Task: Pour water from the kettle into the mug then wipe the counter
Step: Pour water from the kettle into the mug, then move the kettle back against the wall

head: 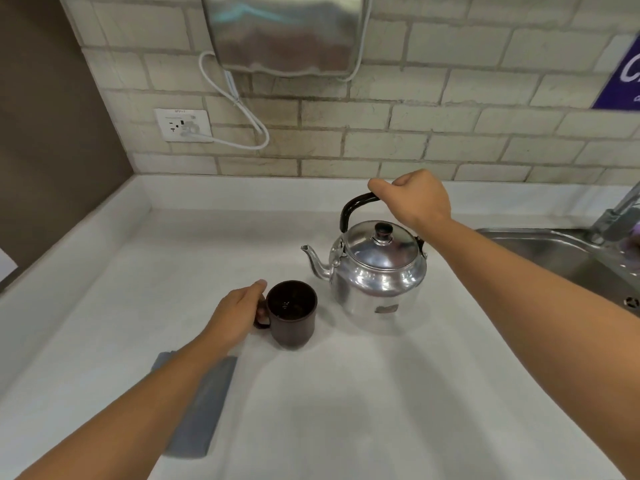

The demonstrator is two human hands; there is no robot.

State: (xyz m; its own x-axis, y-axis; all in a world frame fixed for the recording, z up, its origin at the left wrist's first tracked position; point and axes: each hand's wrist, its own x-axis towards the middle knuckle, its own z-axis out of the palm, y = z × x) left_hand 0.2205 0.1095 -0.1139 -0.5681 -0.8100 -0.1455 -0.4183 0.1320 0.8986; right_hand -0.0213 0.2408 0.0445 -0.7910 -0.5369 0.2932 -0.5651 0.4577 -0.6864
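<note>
A shiny metal kettle (375,271) stands upright on the white counter (346,393), its spout pointing left. My right hand (415,199) is closed around the kettle's black arched handle from above. A dark brown mug (292,313) stands just left and in front of the kettle, below the spout; some liquid shows inside it. My left hand (239,313) grips the mug's handle on its left side. A folded grey cloth (204,410) lies flat on the counter near the front, partly hidden under my left forearm.
A steel sink (554,247) with a tap (620,213) sits at the right. On the tiled back wall hang a metal appliance (284,32) and its white cable, plugged into a socket (183,125). A brown side wall closes the left.
</note>
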